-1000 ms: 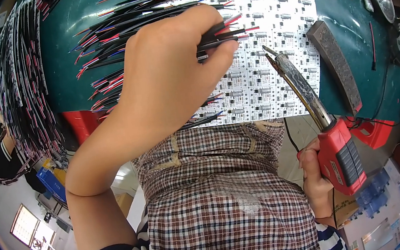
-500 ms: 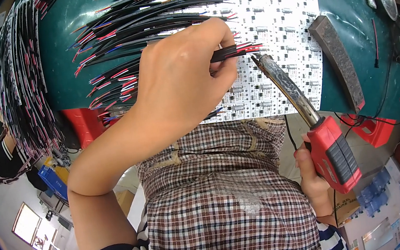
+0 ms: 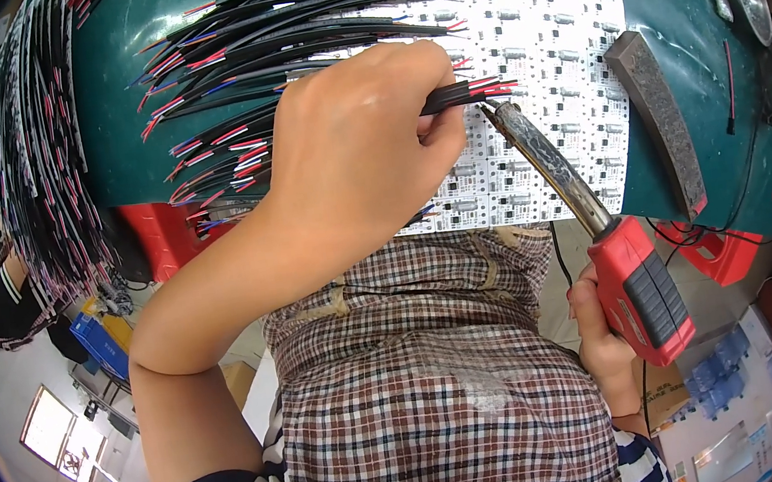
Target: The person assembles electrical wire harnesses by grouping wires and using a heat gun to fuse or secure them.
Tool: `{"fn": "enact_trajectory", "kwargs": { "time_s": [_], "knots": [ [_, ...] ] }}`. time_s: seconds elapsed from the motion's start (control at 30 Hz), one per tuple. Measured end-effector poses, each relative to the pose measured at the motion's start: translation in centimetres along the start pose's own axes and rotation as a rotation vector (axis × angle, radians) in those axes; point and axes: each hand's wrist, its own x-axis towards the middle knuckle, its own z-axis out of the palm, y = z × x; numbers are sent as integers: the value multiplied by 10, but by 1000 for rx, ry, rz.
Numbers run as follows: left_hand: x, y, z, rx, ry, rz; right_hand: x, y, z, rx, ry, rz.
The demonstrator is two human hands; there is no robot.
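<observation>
Two hands closed: left hand (image 3: 360, 148) pinches cable (image 3: 469, 92), right hand (image 3: 600, 335) grips soldering iron (image 3: 596, 225).

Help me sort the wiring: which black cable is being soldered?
The cable pinched in the left hand; its red ends meet the soldering iron tip.

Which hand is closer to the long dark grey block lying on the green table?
Right. The right hand grips the red soldering iron just below the dark grey block; the left hand pinches wires farther left.
</observation>
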Motion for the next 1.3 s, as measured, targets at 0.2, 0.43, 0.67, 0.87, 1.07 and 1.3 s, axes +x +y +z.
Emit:
{"fn": "enact_trajectory", "kwargs": {
  "time_s": [0.2,0.43,0.67,0.87,1.07,1.3],
  "knots": [
    [0,-3,1,21,2,32,1,-5,-1,5,7,45],
    [1,-3,-1,39,-5,43,-14,-1,-18,-248,1,-49],
    [3,-7,-1,-23,-23,16,-4,-10,-14,-45,-98,78],
    [6,-7,-5,-35,-74,9,-5,-4,-7,-37,-20,47],
    [9,-7,-8,-79,-95,6,-5,-9,-11,-41,-83,38],
    [12,-6,-8,-89,-88,-4,0,-13,-7,-24,-68,61]
  ]
}}
